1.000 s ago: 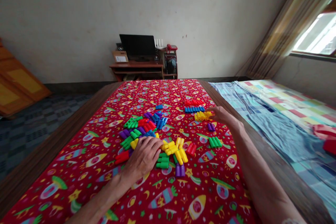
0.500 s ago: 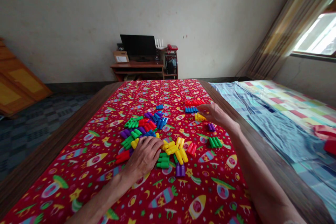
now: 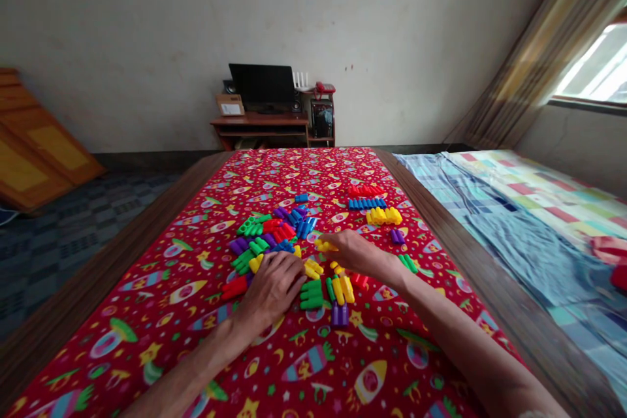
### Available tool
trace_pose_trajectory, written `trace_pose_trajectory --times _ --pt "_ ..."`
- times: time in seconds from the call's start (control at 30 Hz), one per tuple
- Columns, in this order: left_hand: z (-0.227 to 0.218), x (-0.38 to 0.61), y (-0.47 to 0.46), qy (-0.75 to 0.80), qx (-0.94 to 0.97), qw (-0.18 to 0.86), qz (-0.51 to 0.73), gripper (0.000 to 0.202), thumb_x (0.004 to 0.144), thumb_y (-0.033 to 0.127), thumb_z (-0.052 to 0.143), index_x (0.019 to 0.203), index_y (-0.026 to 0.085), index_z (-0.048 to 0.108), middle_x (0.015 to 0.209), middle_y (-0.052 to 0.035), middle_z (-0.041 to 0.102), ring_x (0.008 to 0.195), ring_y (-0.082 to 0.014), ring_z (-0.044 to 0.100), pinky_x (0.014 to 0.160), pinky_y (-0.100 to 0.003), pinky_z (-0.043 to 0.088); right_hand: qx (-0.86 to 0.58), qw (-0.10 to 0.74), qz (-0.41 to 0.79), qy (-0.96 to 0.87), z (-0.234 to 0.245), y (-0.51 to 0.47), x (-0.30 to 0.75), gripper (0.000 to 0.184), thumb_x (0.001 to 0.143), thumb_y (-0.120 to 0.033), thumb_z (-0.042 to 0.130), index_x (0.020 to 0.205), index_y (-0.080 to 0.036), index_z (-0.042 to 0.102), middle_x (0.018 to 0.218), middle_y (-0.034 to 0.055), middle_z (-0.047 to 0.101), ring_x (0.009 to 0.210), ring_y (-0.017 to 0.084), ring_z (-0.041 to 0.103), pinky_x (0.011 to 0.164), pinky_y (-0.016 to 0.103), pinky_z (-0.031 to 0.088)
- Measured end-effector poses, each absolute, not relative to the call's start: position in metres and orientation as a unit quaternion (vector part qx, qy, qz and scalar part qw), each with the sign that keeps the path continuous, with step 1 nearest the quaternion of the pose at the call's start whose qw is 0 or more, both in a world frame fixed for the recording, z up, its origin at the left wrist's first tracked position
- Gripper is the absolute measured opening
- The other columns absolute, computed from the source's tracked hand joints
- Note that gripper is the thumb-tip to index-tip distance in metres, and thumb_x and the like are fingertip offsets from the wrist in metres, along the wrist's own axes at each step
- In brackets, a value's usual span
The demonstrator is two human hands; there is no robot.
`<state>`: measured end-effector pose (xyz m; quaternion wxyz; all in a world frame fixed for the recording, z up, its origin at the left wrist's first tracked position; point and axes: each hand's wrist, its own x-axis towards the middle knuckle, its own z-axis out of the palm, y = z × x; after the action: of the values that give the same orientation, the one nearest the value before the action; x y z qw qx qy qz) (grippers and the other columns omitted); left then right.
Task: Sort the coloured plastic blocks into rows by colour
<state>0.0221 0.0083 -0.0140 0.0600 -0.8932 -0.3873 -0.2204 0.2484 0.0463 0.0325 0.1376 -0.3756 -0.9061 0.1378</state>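
Plastic building blocks made of joined tubes lie in a loose pile. My left hand [image 3: 279,281] rests at the near side of the pile, fingers apart and bent down over it, their tips partly hidden. Red blocks [image 3: 235,288] lie left of it, and a green block [image 3: 312,294] lies to its right. My right hand [image 3: 350,249] has come in over the pile's right side, its fingertips closed on a yellow block [image 3: 324,245]. Below it are more yellow blocks [image 3: 343,289] and a purple block [image 3: 339,314].
Farther right, a red row [image 3: 366,190], a blue row [image 3: 366,204] and a yellow row [image 3: 384,215] of blocks lie apart. A purple block [image 3: 397,236] and a green block [image 3: 408,263] sit nearer. A bed [image 3: 514,228] adjoins the table's right edge [image 3: 441,241].
My right hand has moved from the yellow row back left to the pile and now grips a yellow block. The yellow row looks longer, uncovered by the hand. My left hand stays in place.
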Motion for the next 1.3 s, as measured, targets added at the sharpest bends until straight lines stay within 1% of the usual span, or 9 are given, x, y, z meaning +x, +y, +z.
trace_pose_trajectory --times 0.1,0.23,0.3,0.43,0.53,0.67,0.83,1.1,1.3 --pt "-0.016 0.023 0.009 -0.39 -0.888 0.064 -0.233 0.016 0.097 0.024 0.046 0.094 0.018 0.06 0.091 -0.0057 0.068 0.089 -0.0237 0.058 0.079 -0.039 0.04 -0.401 0.212 0.194 -0.87 0.035 0.059 0.26 0.009 0.091 -0.02 0.057 0.089 -0.013 0.063 0.07 -0.0002 0.059 0.059 0.008 0.049 0.057 0.022 0.034" --pt "-0.018 0.023 0.009 -0.385 -0.884 0.08 -0.252 0.018 0.097 0.024 0.045 0.105 0.017 0.06 0.093 -0.007 0.069 0.091 -0.0246 0.059 0.08 -0.039 0.041 -0.494 0.162 0.186 -0.833 0.023 0.068 0.264 0.028 0.089 -0.034 0.062 0.07 -0.014 0.059 0.058 -0.0045 0.046 0.053 0.007 0.039 0.051 0.023 0.027" --pt "-0.018 0.023 0.009 -0.382 -0.887 0.081 -0.248 0.019 0.097 0.023 0.045 0.107 0.017 0.06 0.095 -0.0068 0.069 0.092 -0.0248 0.059 0.081 -0.04 0.04 -0.509 0.136 0.168 -0.833 0.017 0.072 0.267 0.029 0.089 -0.035 0.063 0.069 -0.014 0.061 0.058 -0.0036 0.046 0.054 0.008 0.04 0.052 0.023 0.027" --pt "-0.016 0.024 0.008 -0.382 -0.889 0.078 -0.24 0.02 0.096 0.022 0.045 0.105 0.019 0.062 0.096 -0.0063 0.07 0.093 -0.0241 0.059 0.082 -0.039 0.04 -0.532 0.15 0.06 -0.831 0.008 0.074 0.279 0.026 0.093 -0.036 0.056 0.093 -0.012 0.067 0.078 0.0065 0.063 0.072 0.015 0.055 0.064 0.025 0.038" --pt "-0.016 0.023 0.009 -0.379 -0.889 0.079 -0.242 0.021 0.096 0.022 0.045 0.106 0.019 0.063 0.095 -0.0063 0.07 0.092 -0.0239 0.059 0.083 -0.039 0.041 -0.502 0.196 0.001 -0.842 0.003 0.074 0.285 0.031 0.094 -0.029 0.052 0.118 -0.012 0.061 0.105 0.0151 0.066 0.098 0.022 0.059 0.083 0.032 0.045" --pt "-0.018 0.023 0.009 -0.378 -0.891 0.082 -0.239 0.021 0.096 0.02 0.045 0.107 0.018 0.062 0.096 -0.0067 0.069 0.093 -0.0242 0.059 0.085 -0.041 0.04 -0.392 0.159 -0.002 -0.906 0.001 0.078 0.276 0.031 0.088 -0.011 0.054 0.118 -0.017 0.06 0.113 0.0131 0.063 0.115 0.023 0.053 0.094 0.035 0.045" --pt "-0.018 0.023 0.009 -0.38 -0.89 0.079 -0.239 0.023 0.095 0.019 0.045 0.11 0.019 0.062 0.098 -0.0066 0.069 0.094 -0.0244 0.058 0.087 -0.041 0.04 -0.399 0.053 -0.003 -0.916 0.006 0.085 0.261 0.031 0.087 -0.002 0.047 0.11 -0.016 0.063 0.105 0.0109 0.064 0.101 0.02 0.058 0.085 0.03 0.047" --pt "-0.015 0.024 0.008 -0.377 -0.891 0.08 -0.24 0.024 0.094 0.018 0.045 0.11 0.019 0.063 0.096 -0.0061 0.069 0.092 -0.024 0.058 0.084 -0.04 0.041 -0.568 0.032 -0.063 -0.82 0.005 0.09 0.273 0.027 0.094 -0.012 0.041 0.108 -0.017 0.064 0.1 0.0135 0.067 0.096 0.025 0.058 0.083 0.035 0.045" --pt "-0.014 0.024 0.007 -0.375 -0.893 0.067 -0.241 0.024 0.094 0.017 0.045 0.112 0.02 0.061 0.099 -0.0059 0.069 0.094 -0.0235 0.058 0.086 -0.041 0.041 -0.589 0.028 -0.08 -0.804 0.018 0.085 0.276 0.027 0.094 -0.012 0.041 0.106 -0.018 0.065 0.106 0.0128 0.067 0.101 0.025 0.057 0.079 0.033 0.043"
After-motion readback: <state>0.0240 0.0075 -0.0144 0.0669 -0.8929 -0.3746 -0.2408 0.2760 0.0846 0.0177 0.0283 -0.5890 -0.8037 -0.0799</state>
